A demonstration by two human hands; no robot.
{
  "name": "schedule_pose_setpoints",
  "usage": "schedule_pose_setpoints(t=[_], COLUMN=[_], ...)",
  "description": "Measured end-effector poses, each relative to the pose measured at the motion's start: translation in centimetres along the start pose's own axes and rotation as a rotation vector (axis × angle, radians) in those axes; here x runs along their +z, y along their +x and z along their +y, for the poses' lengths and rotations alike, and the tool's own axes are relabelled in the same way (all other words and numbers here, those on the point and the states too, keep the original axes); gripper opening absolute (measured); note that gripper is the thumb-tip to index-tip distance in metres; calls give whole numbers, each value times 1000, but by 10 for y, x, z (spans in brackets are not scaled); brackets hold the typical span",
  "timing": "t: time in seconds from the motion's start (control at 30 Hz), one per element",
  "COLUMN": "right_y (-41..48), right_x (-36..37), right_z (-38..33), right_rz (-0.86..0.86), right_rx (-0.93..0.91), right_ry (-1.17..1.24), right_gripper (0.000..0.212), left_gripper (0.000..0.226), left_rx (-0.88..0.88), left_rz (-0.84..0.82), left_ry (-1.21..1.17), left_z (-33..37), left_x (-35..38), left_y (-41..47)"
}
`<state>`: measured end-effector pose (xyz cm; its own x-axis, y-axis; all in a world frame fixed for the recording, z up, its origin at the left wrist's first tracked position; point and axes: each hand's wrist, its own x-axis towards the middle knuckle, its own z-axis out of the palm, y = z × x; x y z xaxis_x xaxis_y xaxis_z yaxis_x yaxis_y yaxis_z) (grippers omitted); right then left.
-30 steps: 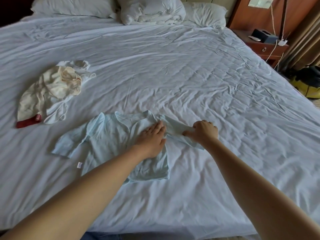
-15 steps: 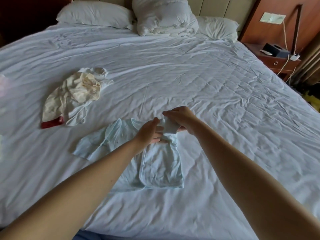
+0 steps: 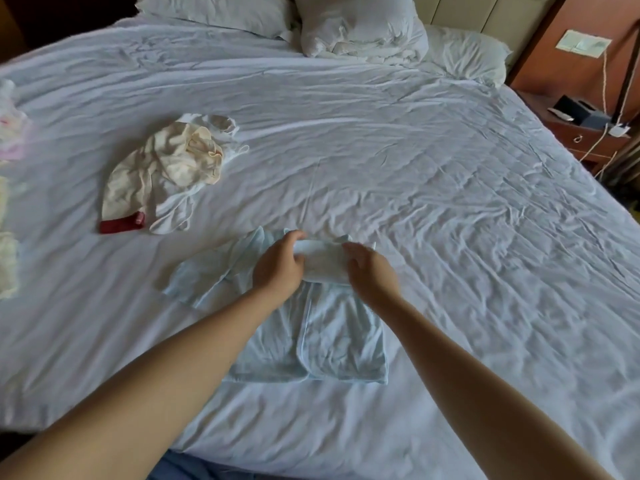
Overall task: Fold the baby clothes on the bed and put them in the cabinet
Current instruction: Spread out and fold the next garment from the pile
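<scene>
Right, we're mid-fold on the pale blue baby top [image 3: 311, 327], which lies flat on the bed [image 3: 433, 202] straight in front of us. Our left hand [image 3: 277, 268] and right hand [image 3: 372, 275] are both curled around a folded-over sleeve [image 3: 323, 261] at the top's upper edge, fingers closed on the fabric from either side, pressing it down across the chest. The right half looks tucked in; the sleeve on the left side of the top [image 3: 194, 282] is splayed out on the sheet, so by our reckoning this fold is about halfway.

Beyond the blue top and to its left sits a crumpled cream garment with a red cuff [image 3: 159, 174], untouched and unfolded. Farther left of the top, at the frame's edge, we catch slivers of pale pink and yellow cloth [image 3: 10, 140]; folded or not, we cannot tell. No cabinet is in sight, so the putting-away is all ahead of us.
</scene>
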<state>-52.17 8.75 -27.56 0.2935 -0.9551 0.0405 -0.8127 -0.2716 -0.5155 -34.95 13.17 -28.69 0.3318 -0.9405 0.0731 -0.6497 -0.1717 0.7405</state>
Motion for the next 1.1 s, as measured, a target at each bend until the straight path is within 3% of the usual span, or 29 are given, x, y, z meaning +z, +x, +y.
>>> schedule_pose_setpoints(t=[0.13,0.23,0.3,0.37,0.47,0.67,0.8,0.93,1.1], right_y=[-14,-22,-23,-24,-25,-8,-12,-16,-17], right_x=[22,25,27,29,34,21,21,25,49], right_z=[12,15,17,19,22,14,1,-30,-105], right_rz=[-111,-106,-98,-75,-89,-359,-257,86,-62], right_rx=[-73,-100,-110,-107,-109,-5,19,-277,-539], right_ry=[-213,-263,-282,-297,-320,-357,-318,-106,-105], right_gripper=[49,54,56,66,74,71,63,36,37], left_gripper=[40,46,66,78,68,58,43,42,45], left_rx=[413,600,522,399,335,294,368,420,290], left_rz=[180,14,-172,-257,-311,-438,-194,67,175], left_ry=[317,433,474,505,553,443,242,203,213], left_z=[-19,-31,-36,-41,-44,-31,-48,-84,-121], left_x=[4,10,12,13,14,-9,-44,-90,-121], left_y=[1,-1,-8,-12,-13,-11,-39,-64,-75])
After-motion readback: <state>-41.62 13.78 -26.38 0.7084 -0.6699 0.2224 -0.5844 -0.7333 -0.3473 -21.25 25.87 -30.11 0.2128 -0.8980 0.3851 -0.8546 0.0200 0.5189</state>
